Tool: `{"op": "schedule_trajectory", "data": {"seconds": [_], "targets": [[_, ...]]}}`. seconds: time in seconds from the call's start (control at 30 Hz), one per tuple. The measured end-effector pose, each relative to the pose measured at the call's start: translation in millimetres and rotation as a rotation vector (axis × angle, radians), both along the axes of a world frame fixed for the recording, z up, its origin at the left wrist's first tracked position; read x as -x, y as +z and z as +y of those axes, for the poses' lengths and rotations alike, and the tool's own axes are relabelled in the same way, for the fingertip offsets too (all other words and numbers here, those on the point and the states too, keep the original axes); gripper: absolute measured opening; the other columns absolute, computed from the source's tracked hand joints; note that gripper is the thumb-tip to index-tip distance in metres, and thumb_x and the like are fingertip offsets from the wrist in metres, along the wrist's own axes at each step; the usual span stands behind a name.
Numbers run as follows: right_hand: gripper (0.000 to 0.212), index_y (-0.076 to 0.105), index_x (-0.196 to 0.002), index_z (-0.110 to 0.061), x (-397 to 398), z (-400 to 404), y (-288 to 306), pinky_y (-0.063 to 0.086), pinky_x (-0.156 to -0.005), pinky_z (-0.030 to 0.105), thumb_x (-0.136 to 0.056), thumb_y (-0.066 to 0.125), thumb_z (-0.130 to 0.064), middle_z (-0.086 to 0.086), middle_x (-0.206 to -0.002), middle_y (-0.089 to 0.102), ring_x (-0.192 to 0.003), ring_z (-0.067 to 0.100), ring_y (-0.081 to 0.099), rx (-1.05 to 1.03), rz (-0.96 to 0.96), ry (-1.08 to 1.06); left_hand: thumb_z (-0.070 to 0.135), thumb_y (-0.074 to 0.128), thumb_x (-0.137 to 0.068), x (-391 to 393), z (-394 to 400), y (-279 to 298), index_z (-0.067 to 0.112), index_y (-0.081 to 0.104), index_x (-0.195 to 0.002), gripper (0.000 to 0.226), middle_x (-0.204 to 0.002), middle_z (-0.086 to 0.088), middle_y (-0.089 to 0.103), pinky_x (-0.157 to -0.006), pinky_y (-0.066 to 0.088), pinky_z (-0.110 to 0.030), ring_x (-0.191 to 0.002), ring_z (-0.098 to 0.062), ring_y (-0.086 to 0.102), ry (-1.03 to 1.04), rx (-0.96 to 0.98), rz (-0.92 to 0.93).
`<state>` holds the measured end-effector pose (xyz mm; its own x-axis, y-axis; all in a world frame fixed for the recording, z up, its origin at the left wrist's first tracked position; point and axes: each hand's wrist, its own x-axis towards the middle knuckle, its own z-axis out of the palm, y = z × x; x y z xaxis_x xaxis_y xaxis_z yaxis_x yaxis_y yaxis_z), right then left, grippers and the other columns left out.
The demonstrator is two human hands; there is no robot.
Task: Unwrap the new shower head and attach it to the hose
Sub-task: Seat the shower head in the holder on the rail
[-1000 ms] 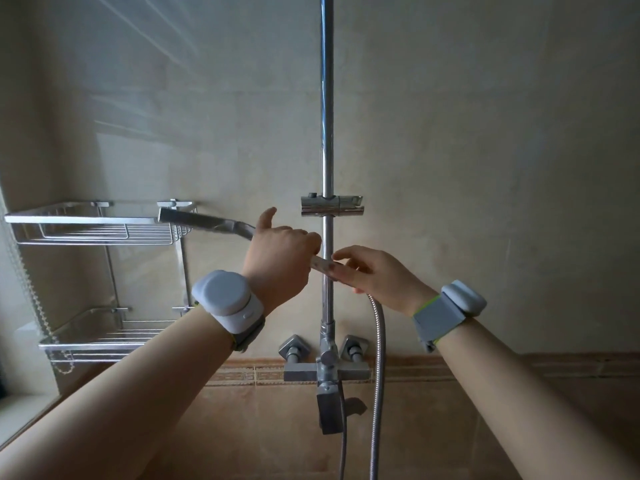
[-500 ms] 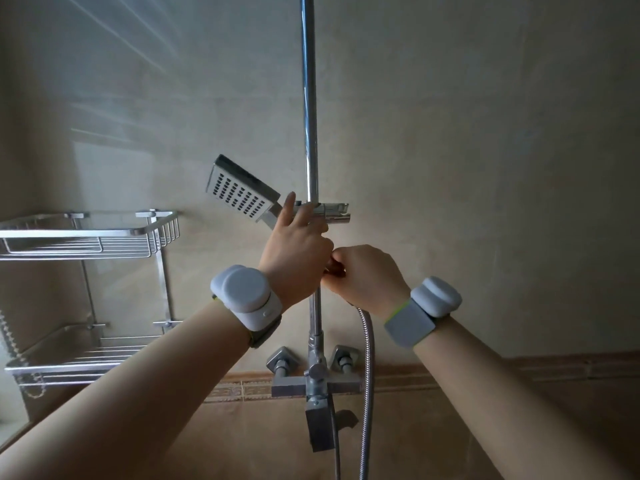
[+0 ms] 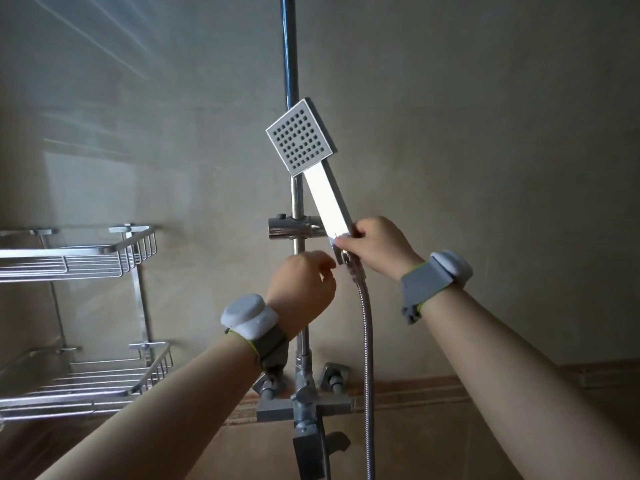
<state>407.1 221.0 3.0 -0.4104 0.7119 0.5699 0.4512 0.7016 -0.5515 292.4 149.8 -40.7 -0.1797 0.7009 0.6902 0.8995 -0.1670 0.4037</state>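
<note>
While right hand [image 3: 375, 247] grasps shower head [image 3: 300, 144] handle upright, left hand [image 3: 300, 284] loosely curled, seemingly released, beside hose [image 3: 367, 341].

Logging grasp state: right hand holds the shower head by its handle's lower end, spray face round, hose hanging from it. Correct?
Not quite. In the head view the spray face of the shower head is square, not round. The right hand does grip the handle's lower end, with the hose hanging below.

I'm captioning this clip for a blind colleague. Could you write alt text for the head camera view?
The right hand holds a square shower head by the lower end of its handle, where a metal hose hangs down. The left hand is just below, fingers loose. Behind stand a chrome rail and, at left, wire shelves.
</note>
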Motion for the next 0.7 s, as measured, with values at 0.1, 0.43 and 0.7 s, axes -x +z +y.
{"op": "schedule_trajectory", "data": {"seconds": [0.1,0.43,0.7], "targets": [[0.029,0.054,-0.063,-0.002,-1.4,6.2,8.6,0.027,-0.054,0.030,-0.077,0.061,-0.025,0.012,-0.063,0.046,-0.062,0.020,0.040,0.024,0.060,-0.011,0.022,0.060,-0.082,-4.7,16.1,-1.4,0.008,0.068,-0.103,0.027,-0.104,-0.008,0.072,-0.079,0.051,-0.025,-0.083,-0.016,0.062,-0.054,0.321,-0.107],[0.028,0.048,-0.058,-0.013,-6.2,16.4,35.6,0.031,-0.053,0.027,-0.080,0.056,-0.027,0.006,-0.058,0.051,-0.063,0.024,0.045,-0.003,0.166,-0.037,0.013,0.061,-0.083,-8.0,41.2,-28.9,0.003,0.061,-0.113,0.031,-0.113,-0.014,0.068,-0.091,0.053,-0.036,-0.101,-0.022,0.066,-0.301,0.800,-0.437],[0.028,0.059,-0.072,0.000,-4.8,32.0,40.5,0.052,-0.074,0.041,-0.079,0.056,-0.027,0.020,-0.074,0.067,-0.065,0.030,0.056,-0.035,0.190,-0.066,0.013,0.055,-0.088,-0.9,57.4,-34.2,-0.001,0.062,-0.102,0.021,-0.091,-0.013,0.072,-0.077,0.056,-0.029,-0.067,-0.014,0.064,-0.303,0.681,-0.588]]}}
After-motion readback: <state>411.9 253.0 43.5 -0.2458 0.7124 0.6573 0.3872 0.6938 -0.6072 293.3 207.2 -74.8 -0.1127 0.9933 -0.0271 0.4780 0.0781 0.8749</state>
